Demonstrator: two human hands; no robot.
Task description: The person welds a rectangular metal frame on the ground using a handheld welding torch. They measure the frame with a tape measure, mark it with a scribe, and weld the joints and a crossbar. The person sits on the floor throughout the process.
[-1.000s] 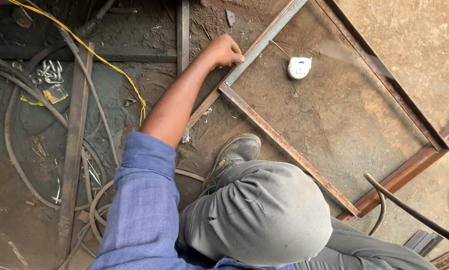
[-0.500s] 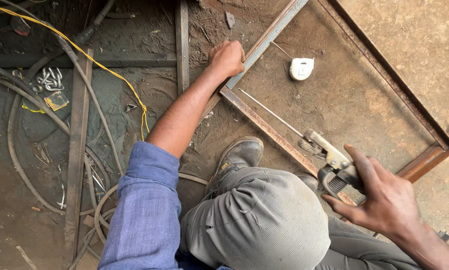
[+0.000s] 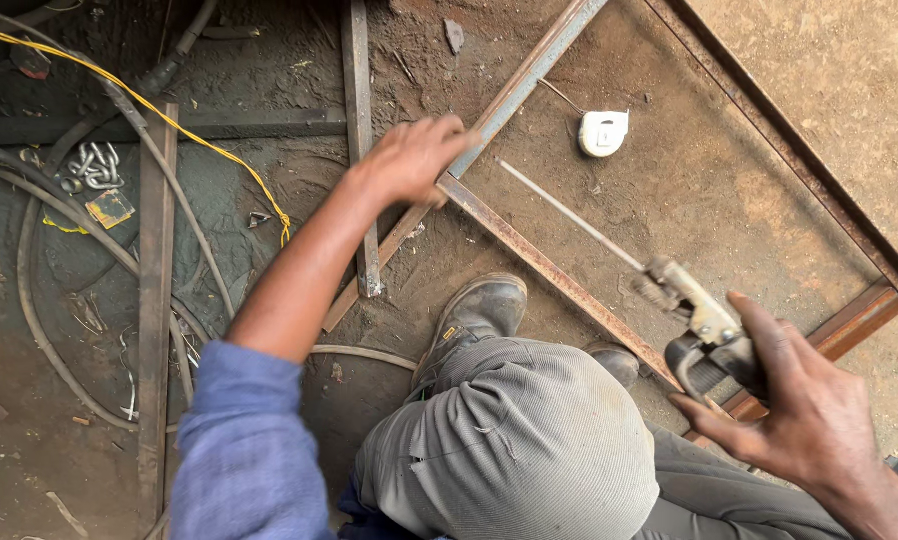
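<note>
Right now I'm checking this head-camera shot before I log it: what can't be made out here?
- Electrode holder: its handle is hidden by the right hand; only the jaw end and the welding rod show.
- Frame corner joint: covered by the left hand.
- Second boot: mostly hidden behind the knee.
- Rectangular steel frame: cut off by the top and right edges.
- Tape measure: markings too small.

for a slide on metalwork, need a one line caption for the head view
Left hand steadies a rusty steel frame corner while the right hand holds an electrode holder with its welding rod over it.
</note>
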